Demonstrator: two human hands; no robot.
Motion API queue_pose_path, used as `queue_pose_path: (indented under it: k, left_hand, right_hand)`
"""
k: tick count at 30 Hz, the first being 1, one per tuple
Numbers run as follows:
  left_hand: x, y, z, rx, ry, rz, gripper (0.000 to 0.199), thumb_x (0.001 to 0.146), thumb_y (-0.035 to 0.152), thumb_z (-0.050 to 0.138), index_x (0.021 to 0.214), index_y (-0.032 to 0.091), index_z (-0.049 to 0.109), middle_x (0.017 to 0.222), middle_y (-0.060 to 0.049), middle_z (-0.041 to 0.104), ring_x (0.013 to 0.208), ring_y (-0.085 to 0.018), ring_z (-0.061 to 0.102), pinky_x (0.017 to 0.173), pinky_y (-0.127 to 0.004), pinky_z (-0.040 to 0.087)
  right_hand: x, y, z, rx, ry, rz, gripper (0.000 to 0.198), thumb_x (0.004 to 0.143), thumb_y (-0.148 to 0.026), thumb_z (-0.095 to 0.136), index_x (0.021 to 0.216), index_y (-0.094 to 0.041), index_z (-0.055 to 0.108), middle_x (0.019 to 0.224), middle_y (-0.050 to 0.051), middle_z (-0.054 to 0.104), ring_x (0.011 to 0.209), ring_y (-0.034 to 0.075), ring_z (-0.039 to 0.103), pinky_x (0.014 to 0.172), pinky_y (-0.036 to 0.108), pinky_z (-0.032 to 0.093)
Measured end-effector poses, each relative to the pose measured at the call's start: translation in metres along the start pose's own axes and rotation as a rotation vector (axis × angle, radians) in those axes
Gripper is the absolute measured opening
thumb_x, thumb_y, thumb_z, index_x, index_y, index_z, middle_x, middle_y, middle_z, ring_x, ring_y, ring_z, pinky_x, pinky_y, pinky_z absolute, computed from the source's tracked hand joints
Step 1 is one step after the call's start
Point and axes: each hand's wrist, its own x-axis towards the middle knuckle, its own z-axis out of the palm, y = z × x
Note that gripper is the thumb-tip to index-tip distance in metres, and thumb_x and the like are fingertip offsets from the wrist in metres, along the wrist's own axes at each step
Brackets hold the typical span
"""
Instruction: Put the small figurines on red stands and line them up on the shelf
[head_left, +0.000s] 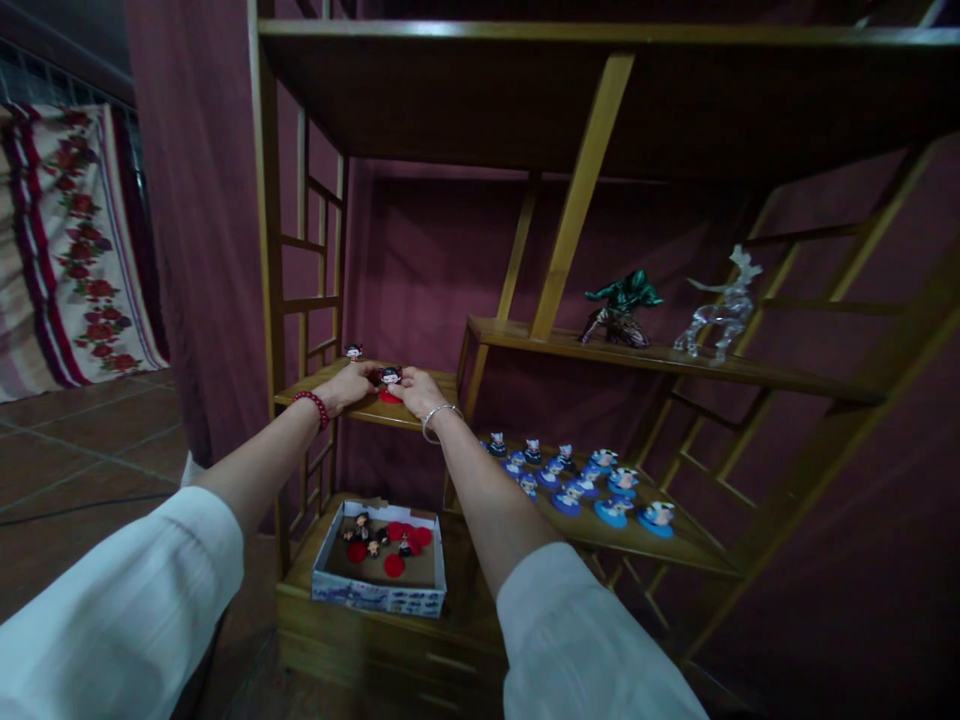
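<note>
Both my hands are at the left middle shelf (296, 392), around a small black-haired figurine (390, 377) on a red round base (389, 397). My right hand (421, 392) pinches it from the right, thumb low near the base. From the other side, the fingers of my left hand (352, 387) close on its left edge; their exact contact is hard to see. A similar small figurine (354, 352) stands behind my left hand at the back of the shelf. Below, an open cardboard box (379, 600) holds several dark-haired figurines (363, 526) and loose red discs (394, 566).
On the lower right shelf (697, 552) stand several small figurines (612, 511) on blue and purple bases. The higher right shelf (795, 378) carries a dark green crouching statue (628, 308) and a clear deer figure (720, 310). A wooden upright (262, 250) borders the left side.
</note>
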Motion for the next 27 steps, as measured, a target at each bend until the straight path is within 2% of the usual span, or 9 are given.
queue_pose_path:
  k: [10, 17, 27]
  left_hand:
    - [-0.003, -0.003, -0.006, -0.205, -0.059, 0.009, 0.052, 0.050, -0.004, 0.046, 0.098, 0.013, 0.054, 0.093, -0.004, 0.063, 0.092, -0.013, 0.054, 0.086, -0.028, 0.038]
    - [-0.006, 0.002, -0.003, -0.216, -0.114, -0.020, 0.056, 0.051, -0.006, 0.044, 0.103, 0.013, 0.052, 0.095, -0.006, 0.063, 0.083, -0.012, 0.057, 0.080, -0.026, 0.041]
    - [-0.002, 0.000, 0.001, -0.154, -0.064, -0.041, 0.056, 0.053, -0.006, 0.044, 0.105, 0.012, 0.051, 0.086, -0.005, 0.065, 0.073, -0.011, 0.058, 0.068, -0.022, 0.043]
  right_hand:
    - [-0.010, -0.015, -0.001, 0.080, -0.021, 0.036, 0.013, 0.065, -0.007, 0.056, 0.076, -0.013, 0.054, 0.058, -0.006, 0.055, 0.054, 0.006, 0.050, 0.057, 0.017, 0.038]
    - [-0.013, -0.022, 0.000, 0.116, -0.010, 0.076, 0.013, 0.064, -0.004, 0.056, 0.073, -0.013, 0.052, 0.054, -0.007, 0.053, 0.052, 0.005, 0.049, 0.057, 0.017, 0.038]
    - [-0.013, -0.018, -0.001, 0.094, -0.020, 0.062, 0.015, 0.065, -0.005, 0.057, 0.076, -0.014, 0.053, 0.060, -0.004, 0.058, 0.057, 0.007, 0.053, 0.061, 0.019, 0.042]
